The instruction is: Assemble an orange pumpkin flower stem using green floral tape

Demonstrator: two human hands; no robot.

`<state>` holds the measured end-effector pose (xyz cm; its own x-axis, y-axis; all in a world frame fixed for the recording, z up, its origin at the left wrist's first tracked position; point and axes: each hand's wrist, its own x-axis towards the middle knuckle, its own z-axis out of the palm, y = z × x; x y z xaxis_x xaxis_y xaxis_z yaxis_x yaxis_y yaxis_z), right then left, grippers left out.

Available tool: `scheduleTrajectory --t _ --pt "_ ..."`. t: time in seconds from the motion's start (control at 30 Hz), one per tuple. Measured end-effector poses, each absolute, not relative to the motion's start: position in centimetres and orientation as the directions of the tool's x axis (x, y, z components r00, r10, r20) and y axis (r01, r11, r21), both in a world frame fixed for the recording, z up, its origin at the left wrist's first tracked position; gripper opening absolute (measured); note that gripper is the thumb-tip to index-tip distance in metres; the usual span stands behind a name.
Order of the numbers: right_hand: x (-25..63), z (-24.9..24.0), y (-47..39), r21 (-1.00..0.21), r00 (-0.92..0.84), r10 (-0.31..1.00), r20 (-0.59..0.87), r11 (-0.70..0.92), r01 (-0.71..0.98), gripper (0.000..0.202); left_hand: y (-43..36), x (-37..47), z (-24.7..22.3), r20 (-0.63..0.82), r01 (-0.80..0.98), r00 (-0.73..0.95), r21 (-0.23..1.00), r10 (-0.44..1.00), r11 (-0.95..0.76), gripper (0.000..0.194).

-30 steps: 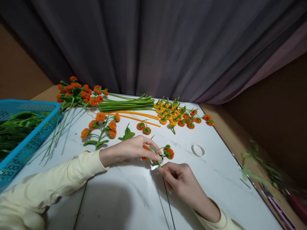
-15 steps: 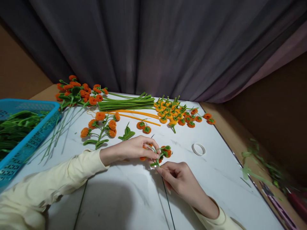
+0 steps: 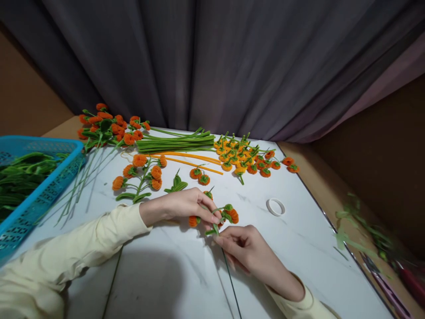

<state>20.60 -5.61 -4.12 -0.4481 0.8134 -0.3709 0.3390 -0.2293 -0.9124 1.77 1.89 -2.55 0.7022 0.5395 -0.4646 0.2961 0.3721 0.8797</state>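
A sprig of orange pipe-cleaner flowers [image 3: 233, 215] with green buds and a long thin dark stem [image 3: 229, 274] is between my two hands. My left hand [image 3: 195, 206] pinches its green upper stem between thumb and fingers, and orange heads show on both sides of the fingers. Just below, my right hand [image 3: 247, 248] is closed at a small green leaf [image 3: 212, 230] where the thin stem begins. The right fingertips partly hide that spot. Beyond my left wrist lie a finished-looking orange flower spray [image 3: 141, 179] and a small green leaf cluster [image 3: 177, 182].
A blue basket [image 3: 49, 186] of green leaves stands left. Along the back lie red-orange flowers [image 3: 117, 128], green pipe cleaners [image 3: 175, 143], orange strips [image 3: 189, 158] and yellow flower heads [image 3: 234, 155]. A white tape roll [image 3: 276, 207] is right; pliers [image 3: 381, 281] lie at the right edge.
The sprig has turned in my fingers, so its orange heads spread wider on both sides. My right fingertips have shifted slightly left and down along the stem.
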Motion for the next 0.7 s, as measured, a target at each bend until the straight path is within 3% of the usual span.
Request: scheduleTrajectory --t 0.23,0.5,0.7 --pt "21.1 -4.3 -5.0 -0.913 -0.534 0.743 -0.404 -0.365 0.183 0.043 2.3 1.4 -2.9 -0.459 0.266 0.728 0.874 0.510 0.408 0.021" --pt "21.5 -5.0 -4.6 -0.918 -0.601 0.701 -0.384 -0.360 0.167 0.037 2.1 1.2 -3.0 -0.438 0.265 0.754 0.884 0.489 0.384 0.021" --pt "21.8 -5.2 -4.6 -0.929 -0.625 0.698 -0.348 -0.347 0.129 0.038 2.5 1.1 -2.6 -0.474 0.364 0.780 0.875 0.408 0.320 0.034"
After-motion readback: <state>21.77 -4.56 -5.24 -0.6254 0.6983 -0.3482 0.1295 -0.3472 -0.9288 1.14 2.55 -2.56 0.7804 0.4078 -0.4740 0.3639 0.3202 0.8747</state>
